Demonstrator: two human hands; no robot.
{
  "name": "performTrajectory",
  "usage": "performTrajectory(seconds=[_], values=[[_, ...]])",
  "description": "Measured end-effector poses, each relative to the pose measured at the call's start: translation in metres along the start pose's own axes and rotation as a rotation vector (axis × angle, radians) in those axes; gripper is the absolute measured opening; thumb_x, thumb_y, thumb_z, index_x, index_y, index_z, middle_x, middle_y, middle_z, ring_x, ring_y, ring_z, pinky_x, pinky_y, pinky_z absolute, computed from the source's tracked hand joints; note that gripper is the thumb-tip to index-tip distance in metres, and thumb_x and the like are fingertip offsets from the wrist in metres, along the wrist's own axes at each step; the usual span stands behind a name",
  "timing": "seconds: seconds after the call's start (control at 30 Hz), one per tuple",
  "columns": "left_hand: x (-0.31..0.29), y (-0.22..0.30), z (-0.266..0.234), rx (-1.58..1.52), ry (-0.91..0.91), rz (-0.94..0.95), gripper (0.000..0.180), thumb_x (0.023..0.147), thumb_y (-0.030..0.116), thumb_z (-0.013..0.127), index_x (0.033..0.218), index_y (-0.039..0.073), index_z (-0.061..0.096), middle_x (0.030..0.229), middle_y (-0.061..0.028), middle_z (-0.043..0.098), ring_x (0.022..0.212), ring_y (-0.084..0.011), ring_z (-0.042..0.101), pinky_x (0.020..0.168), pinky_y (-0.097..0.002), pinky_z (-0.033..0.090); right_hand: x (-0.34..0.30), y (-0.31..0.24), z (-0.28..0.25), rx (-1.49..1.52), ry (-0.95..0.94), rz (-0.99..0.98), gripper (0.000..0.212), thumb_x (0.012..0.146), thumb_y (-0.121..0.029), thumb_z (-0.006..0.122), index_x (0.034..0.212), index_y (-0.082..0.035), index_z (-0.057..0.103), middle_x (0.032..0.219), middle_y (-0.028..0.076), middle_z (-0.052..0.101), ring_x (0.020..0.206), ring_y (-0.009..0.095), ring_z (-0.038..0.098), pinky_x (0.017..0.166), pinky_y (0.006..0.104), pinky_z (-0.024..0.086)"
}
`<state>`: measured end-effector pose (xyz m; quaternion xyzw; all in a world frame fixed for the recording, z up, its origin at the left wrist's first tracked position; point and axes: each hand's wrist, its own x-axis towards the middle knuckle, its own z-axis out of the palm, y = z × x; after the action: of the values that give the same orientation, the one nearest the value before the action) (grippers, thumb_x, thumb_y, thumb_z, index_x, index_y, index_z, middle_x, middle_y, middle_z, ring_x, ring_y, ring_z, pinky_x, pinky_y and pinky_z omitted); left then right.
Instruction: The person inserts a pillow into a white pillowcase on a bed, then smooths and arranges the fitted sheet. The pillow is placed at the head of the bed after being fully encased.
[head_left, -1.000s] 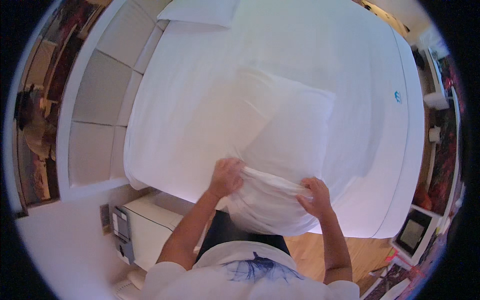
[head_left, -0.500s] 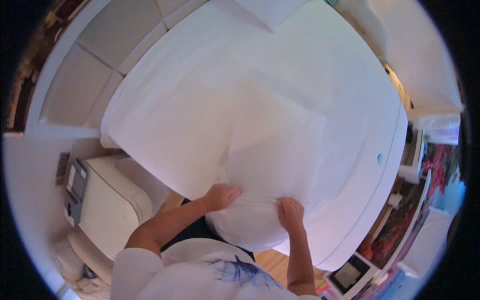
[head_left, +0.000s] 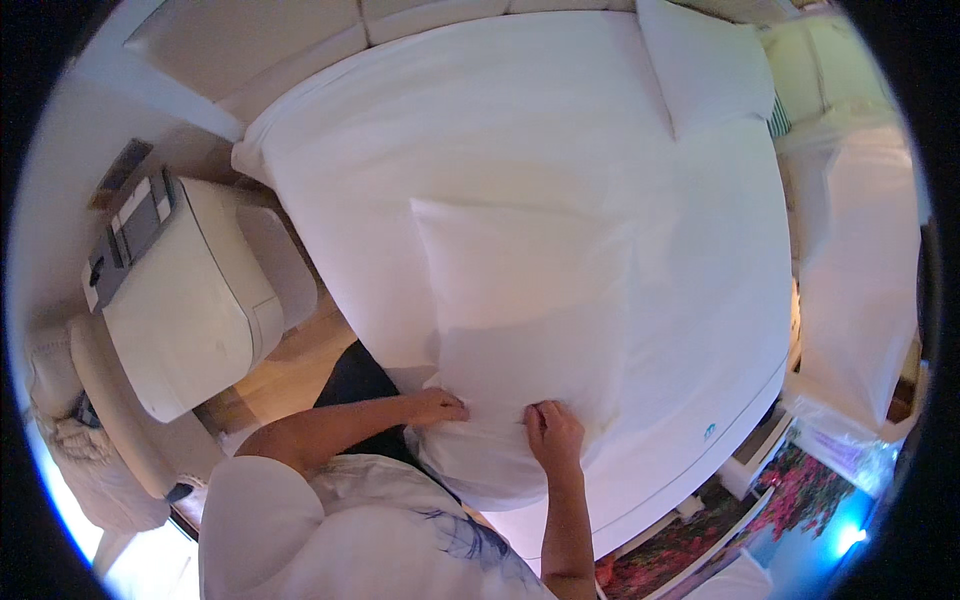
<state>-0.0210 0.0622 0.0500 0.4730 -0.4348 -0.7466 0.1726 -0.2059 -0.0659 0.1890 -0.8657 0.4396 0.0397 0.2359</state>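
A flat white fabric pillow (head_left: 710, 75) lies at the far right corner of the white-sheeted bed (head_left: 500, 130). A beige padded headboard (head_left: 430, 18) runs along the far edge. Beside the left edge stands a cream, round-cornered cabinet (head_left: 190, 310) with a dark grey panel (head_left: 135, 225), above a brown wood-look floor (head_left: 290, 368).

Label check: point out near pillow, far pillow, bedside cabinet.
Near pillow (head_left: 530, 275): head view, middle of upper side.
Far pillow (head_left: 708, 72): head view, middle of upper side.
Bedside cabinet (head_left: 180, 305): head view, its pale top.
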Motion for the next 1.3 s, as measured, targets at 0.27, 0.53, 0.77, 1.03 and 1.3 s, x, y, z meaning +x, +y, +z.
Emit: performTrajectory(seconds=[0.27,0.53,0.77,1.03,1.3], values=[[0.055,-0.048,-0.156,-0.883,0.838,0.136,0.05,0.09,0.038,0.05,0.125,0.006,0.037,0.108,-0.0033,0.052,0.083,-0.0136,0.053,0.078,-0.0314,0.044,0.139,-0.069,0.029,-0.082,0.226,-0.314,0.015,0.074,-0.008,0.06,0.087,-0.003,0.056,0.092,0.014,0.056,0.087,0.033,0.053,0.077,0.0436,0.042],[0.099,-0.033,-0.204,-1.176,0.62,0.226,0.015,0.088,0.023,0.055,0.096,0.011,0.058,0.075,0.0057,0.051,0.065,-0.0067,0.046,0.057,-0.0232,0.037,0.242,-0.096,0.102,-0.313,0.2,-0.267,0.03,0.076,-0.015,0.058,0.103,-0.001,0.055,0.106,0.015,0.054,0.097,0.035,0.051,0.085,0.0427,0.042],[0.106,-0.014,-0.189,-1.365,0.695,0.4,0.015,0.088,0.013,0.055,0.101,0.008,0.059,0.08,0.0042,0.055,0.065,-0.0045,0.043,0.056,-0.0218,0.036,0.269,-0.091,0.113,-0.306,0.195,-0.285,0.017,0.075,-0.016,0.061,0.087,-0.004,0.057,0.087,0.011,0.056,0.08,0.03,0.055,0.067,0.0414,0.046],[0.081,0.003,-0.204,-1.312,0.822,0.517,0.022,0.084,0.007,0.057,0.106,0.003,0.057,0.097,-0.004,0.062,0.089,-0.0125,0.057,0.077,-0.027,0.047,0.272,-0.109,0.11,0.058,-0.014,-0.296,0.008,0.077,-0.013,0.056,0.076,-0.005,0.057,0.08,0.013,0.058,0.078,0.032,0.056,0.068,0.0422,0.046],[0.1,-0.018,-0.205,-1.311,0.721,0.376,0.02,0.083,0.004,0.057,0.103,0.003,0.061,0.097,-0.0028,0.063,0.085,-0.0115,0.057,0.076,-0.0274,0.047,0.29,-0.096,0.129,0.035,0.085,-0.189,0.017,0.076,-0.009,0.059,0.091,-0.002,0.055,0.086,0.012,0.058,0.078,0.034,0.057,0.069,0.042,0.046]])
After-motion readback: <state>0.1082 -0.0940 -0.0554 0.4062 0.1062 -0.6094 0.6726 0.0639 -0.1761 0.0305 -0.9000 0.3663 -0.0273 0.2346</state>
